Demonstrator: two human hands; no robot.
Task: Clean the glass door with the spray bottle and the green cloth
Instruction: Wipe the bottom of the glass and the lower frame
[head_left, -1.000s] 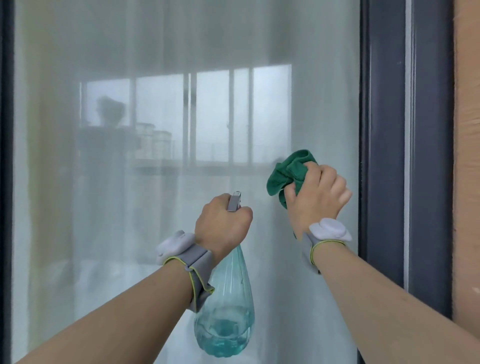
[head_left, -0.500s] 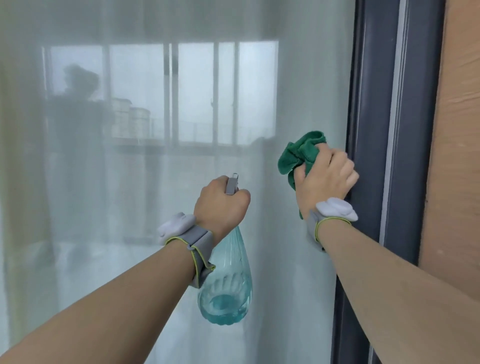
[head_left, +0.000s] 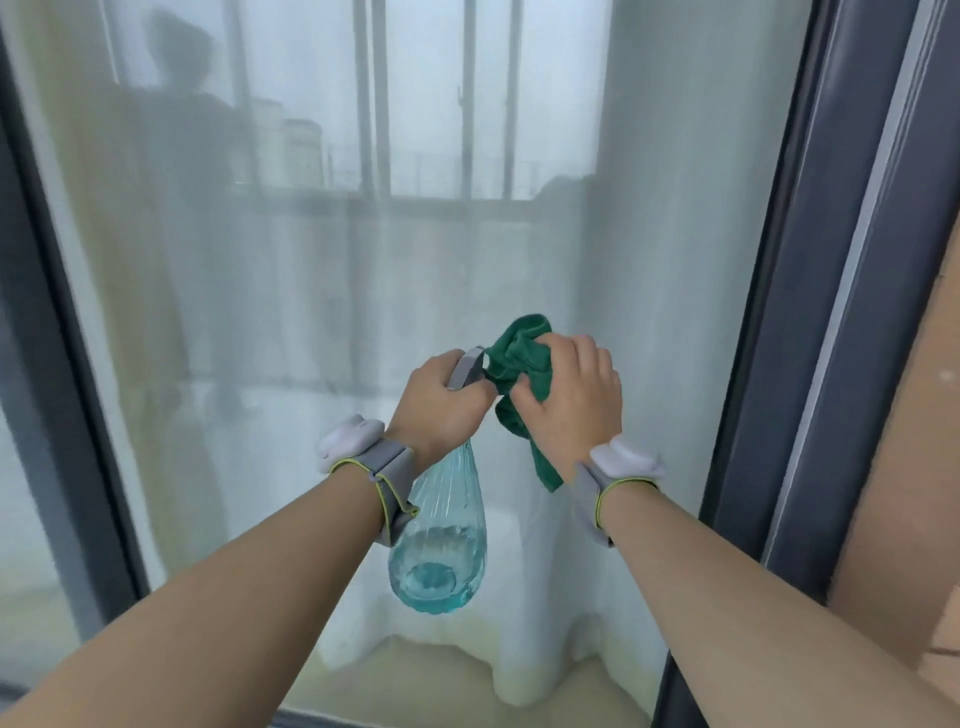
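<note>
Glass door (head_left: 322, 270): large pane in a dark grey frame (head_left: 810, 312), filling most of the view; white sheer curtain (head_left: 649, 234) hanging behind the glass, its hem gathered on the floor beyond; faint reflections of window bars and a person's outline in the upper part of the pane. Spray bottle (head_left: 441, 545): clear teal, ribbed, teardrop body hanging downward in front of the lower middle of the pane; a small pool of liquid at its base; grey spray head at the top. Left hand (head_left: 441, 405): fingers curled tight round the neck and grey head of the spray bottle; grey wrist strap with a white device (head_left: 350, 441). Green cloth (head_left: 519, 364): bunched, held before the glass just right of the spray head and touching or nearly touching it; one tail hanging down past the wrist. Right hand (head_left: 569, 400): fingers closed over the green cloth, just beside the left hand; matching strap and white device (head_left: 626, 460) on the wrist. Brown wall (head_left: 909, 415): at the right of the frame.
</note>
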